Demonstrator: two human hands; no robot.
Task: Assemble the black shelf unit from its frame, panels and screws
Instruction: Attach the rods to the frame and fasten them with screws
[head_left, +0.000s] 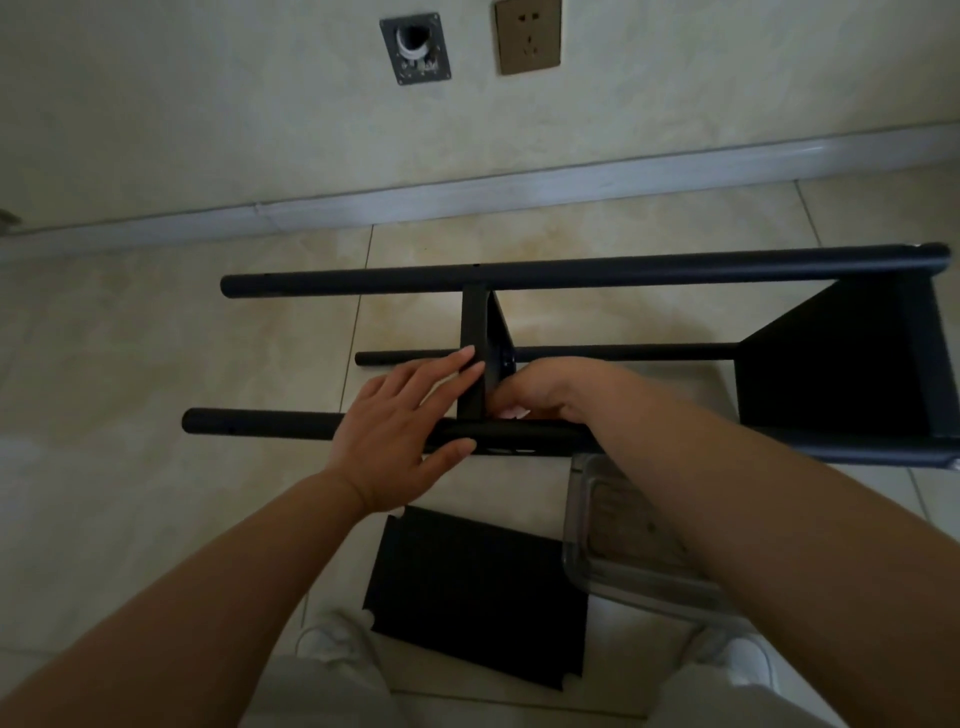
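A: Nearest us, a flat black rectangular metal panel (475, 597) lies loose on the tiled floor (130, 338), between the white shoes. What sits beside it?

B: A clear rectangular plastic tray (587, 519), partly under the right forearm. It probably holds the screws, but its contents are too dim to make out.

A: And the hands?

B: The left hand (400, 431) lies spread over the near black round metal tube (260, 425), thumb under it, straight fingers pressing the side of the upright black middle panel (475, 338). The right hand (540, 395) is curled in behind that panel at its near corner; I judge it is pinching a screw, though none shows.

A: So the step is fixing that panel to the near tube?

B: I think so. Best to keep the left hand bracing the panel square, so its hole meets the tube's hole, and start the screw by fingertip, straight in, without forcing.

A: Further back?

B: The black shelf frame (571, 267) lies on its side along the wall, another black panel (841, 364) already fitted at its right end.
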